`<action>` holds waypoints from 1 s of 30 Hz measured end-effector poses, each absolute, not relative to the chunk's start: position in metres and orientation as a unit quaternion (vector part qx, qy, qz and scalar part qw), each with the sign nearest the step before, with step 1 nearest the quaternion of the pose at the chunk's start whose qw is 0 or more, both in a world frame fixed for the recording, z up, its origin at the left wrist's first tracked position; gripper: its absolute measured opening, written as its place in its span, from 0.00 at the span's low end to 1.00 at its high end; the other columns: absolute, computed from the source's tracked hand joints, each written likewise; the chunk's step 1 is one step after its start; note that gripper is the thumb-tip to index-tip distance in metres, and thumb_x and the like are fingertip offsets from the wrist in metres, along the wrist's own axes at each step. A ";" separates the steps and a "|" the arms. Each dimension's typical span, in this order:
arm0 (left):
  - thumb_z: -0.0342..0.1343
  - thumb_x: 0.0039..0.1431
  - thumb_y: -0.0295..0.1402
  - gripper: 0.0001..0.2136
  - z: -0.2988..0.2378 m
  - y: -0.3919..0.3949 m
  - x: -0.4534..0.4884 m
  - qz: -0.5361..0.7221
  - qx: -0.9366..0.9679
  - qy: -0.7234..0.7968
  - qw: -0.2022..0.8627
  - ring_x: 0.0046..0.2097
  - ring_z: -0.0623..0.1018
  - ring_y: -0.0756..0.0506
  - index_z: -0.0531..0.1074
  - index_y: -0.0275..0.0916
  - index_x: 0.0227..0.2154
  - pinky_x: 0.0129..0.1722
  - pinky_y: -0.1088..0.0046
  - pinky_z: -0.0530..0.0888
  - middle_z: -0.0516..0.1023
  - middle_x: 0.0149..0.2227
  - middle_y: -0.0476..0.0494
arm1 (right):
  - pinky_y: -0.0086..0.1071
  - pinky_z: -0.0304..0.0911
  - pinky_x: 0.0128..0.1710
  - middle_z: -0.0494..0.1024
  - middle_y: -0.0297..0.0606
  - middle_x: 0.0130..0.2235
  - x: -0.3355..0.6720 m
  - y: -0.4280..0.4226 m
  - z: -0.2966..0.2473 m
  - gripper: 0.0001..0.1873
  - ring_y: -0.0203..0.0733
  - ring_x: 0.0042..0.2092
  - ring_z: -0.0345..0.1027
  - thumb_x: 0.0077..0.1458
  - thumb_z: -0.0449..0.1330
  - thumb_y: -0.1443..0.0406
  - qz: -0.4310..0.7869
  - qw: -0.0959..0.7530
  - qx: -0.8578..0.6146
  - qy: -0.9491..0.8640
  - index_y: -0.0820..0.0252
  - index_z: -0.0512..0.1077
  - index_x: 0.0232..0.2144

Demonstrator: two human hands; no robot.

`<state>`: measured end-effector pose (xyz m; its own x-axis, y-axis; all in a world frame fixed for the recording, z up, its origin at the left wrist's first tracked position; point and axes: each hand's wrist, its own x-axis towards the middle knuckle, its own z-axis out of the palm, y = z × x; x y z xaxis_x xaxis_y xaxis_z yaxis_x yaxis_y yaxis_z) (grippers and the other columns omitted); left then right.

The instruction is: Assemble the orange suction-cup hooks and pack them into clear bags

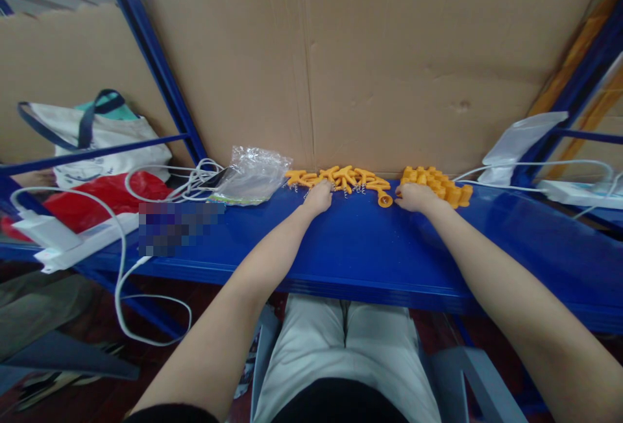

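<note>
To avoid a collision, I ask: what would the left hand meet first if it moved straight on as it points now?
Most likely the orange pieces with metal spirals, just beyond the left hand; depth is unclear, and it may already touch one.

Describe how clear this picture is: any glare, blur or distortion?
In the head view, the clear plastic bag glints with glare; a pixelated patch there hides something on the blue tabletop; in the head view, metal coils by the orange branching pieces look small and soft; also in the head view, the right forearm swells toward the corner, probably wide-angle stretch.
</note>
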<state>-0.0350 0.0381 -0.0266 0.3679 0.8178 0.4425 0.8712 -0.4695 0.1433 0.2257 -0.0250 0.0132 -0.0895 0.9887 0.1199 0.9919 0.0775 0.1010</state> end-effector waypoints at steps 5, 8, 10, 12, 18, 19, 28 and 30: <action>0.47 0.57 0.19 0.11 -0.023 0.040 -0.036 -0.278 -0.815 -0.506 0.045 0.48 0.77 0.41 0.73 0.36 0.34 0.53 0.62 0.73 0.78 0.42 0.37 | 0.46 0.67 0.49 0.80 0.53 0.47 0.225 -0.025 0.014 0.17 0.59 0.51 0.73 0.58 0.54 0.66 -0.072 0.013 -0.671 -0.738 0.61 0.79 0.46; 0.47 0.58 0.19 0.10 -0.018 0.039 -0.038 -0.324 -0.797 -0.509 0.035 0.46 0.76 0.41 0.71 0.37 0.33 0.52 0.62 0.72 0.77 0.41 0.38 | 0.45 0.67 0.50 0.80 0.54 0.47 0.222 -0.028 0.016 0.17 0.58 0.51 0.73 0.59 0.54 0.67 -0.066 0.017 -0.673 -0.737 0.62 0.79 0.46; 0.47 0.58 0.19 0.10 -0.013 0.037 -0.040 -0.350 -0.784 -0.511 0.036 0.46 0.75 0.42 0.70 0.38 0.33 0.51 0.63 0.72 0.75 0.40 0.39 | 0.45 0.66 0.51 0.79 0.55 0.48 0.221 -0.029 0.016 0.17 0.58 0.52 0.73 0.59 0.54 0.67 -0.064 0.019 -0.673 -0.737 0.63 0.79 0.47; 0.46 0.58 0.18 0.11 -0.010 0.034 -0.041 -0.369 -0.776 -0.510 0.042 0.46 0.75 0.43 0.69 0.38 0.33 0.50 0.64 0.72 0.75 0.41 0.40 | 0.45 0.66 0.51 0.79 0.54 0.49 0.221 -0.029 0.016 0.17 0.57 0.52 0.73 0.60 0.54 0.66 -0.062 0.020 -0.672 -0.738 0.62 0.79 0.47; 0.49 0.57 0.21 0.07 -0.010 0.028 -0.040 -0.318 -0.797 -0.513 0.024 0.39 0.77 0.44 0.71 0.37 0.33 0.45 0.67 0.74 0.77 0.35 0.41 | 0.46 0.66 0.50 0.79 0.53 0.49 0.224 -0.026 0.015 0.17 0.57 0.53 0.71 0.60 0.54 0.66 -0.059 0.019 -0.670 -0.739 0.61 0.79 0.46; 0.50 0.57 0.22 0.07 -0.011 0.028 -0.040 -0.301 -0.805 -0.511 0.011 0.37 0.77 0.44 0.72 0.36 0.34 0.44 0.67 0.74 0.77 0.33 0.42 | 0.45 0.66 0.51 0.78 0.53 0.50 0.224 -0.026 0.014 0.17 0.57 0.54 0.71 0.59 0.54 0.66 -0.058 0.020 -0.671 -0.739 0.62 0.79 0.46; 0.52 0.60 0.28 0.10 -0.020 0.031 -0.039 -0.271 -0.849 -0.452 0.038 0.51 0.76 0.40 0.75 0.38 0.43 0.55 0.61 0.72 0.77 0.47 0.38 | 0.45 0.66 0.52 0.78 0.50 0.51 0.226 -0.021 0.010 0.18 0.56 0.54 0.71 0.59 0.55 0.66 -0.058 0.032 -0.670 -0.740 0.58 0.78 0.48; 0.52 0.63 0.32 0.10 -0.019 0.029 -0.038 -0.257 -0.854 -0.451 0.032 0.51 0.77 0.40 0.76 0.38 0.42 0.56 0.60 0.72 0.77 0.46 0.38 | 0.45 0.66 0.52 0.78 0.50 0.51 0.226 -0.022 0.010 0.18 0.56 0.54 0.71 0.59 0.54 0.66 -0.058 0.031 -0.669 -0.740 0.59 0.78 0.48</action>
<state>-0.0375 0.0288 -0.0189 0.4618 0.7533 0.4684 0.7863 -0.5920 0.1770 0.2258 -0.0219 0.0103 -0.1016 0.9871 0.1239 0.9944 0.0969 0.0433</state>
